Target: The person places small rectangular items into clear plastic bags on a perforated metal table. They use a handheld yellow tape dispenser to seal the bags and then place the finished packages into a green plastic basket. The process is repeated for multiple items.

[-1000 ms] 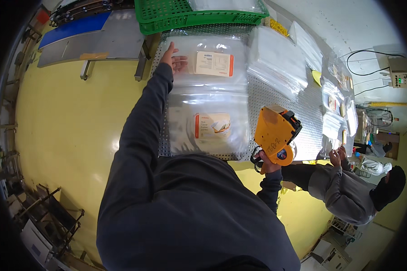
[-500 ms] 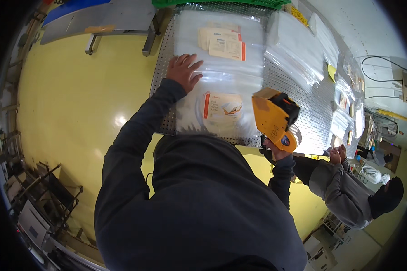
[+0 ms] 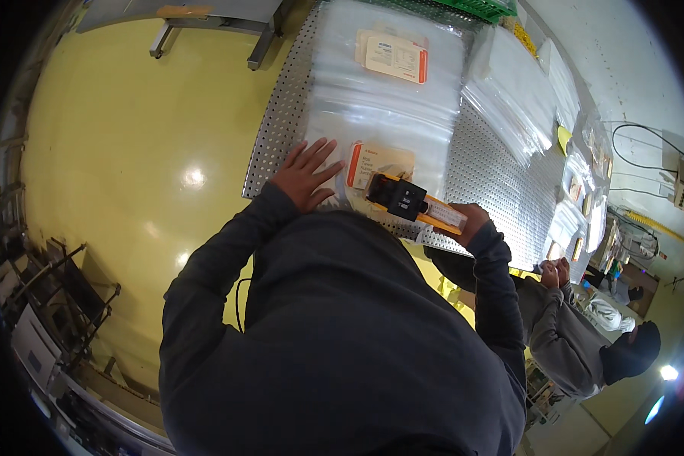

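Observation:
My left hand point(image 3: 308, 176) lies flat with fingers spread on the left part of a clear plastic bag point(image 3: 328, 140), beside its printed cream-and-orange label panel point(image 3: 391, 157). In my right hand point(image 3: 471, 222) is a yellow-and-black handheld printer point(image 3: 404, 199), gripped at its right end. Its black head hangs over the lower part of the label panel and hides some of it; whether it touches the bag I cannot tell. Beyond lies another stretch of clear bags point(image 3: 342, 49) with similar printed panels point(image 3: 397, 57).
The bags rest on a perforated metal table point(image 3: 479, 171). Stacks of clear bags point(image 3: 509, 83) lie to the right, with a green crate point(image 3: 479, 7) at the far edge. A co-worker point(image 3: 574, 334) stands at the right end, hands at the table. A metal-legged table point(image 3: 235, 11) stands far left.
My right hand has swung the printer left and turned it, bringing its head over the near label panel. My left hand has come closer to me, down beside that panel.

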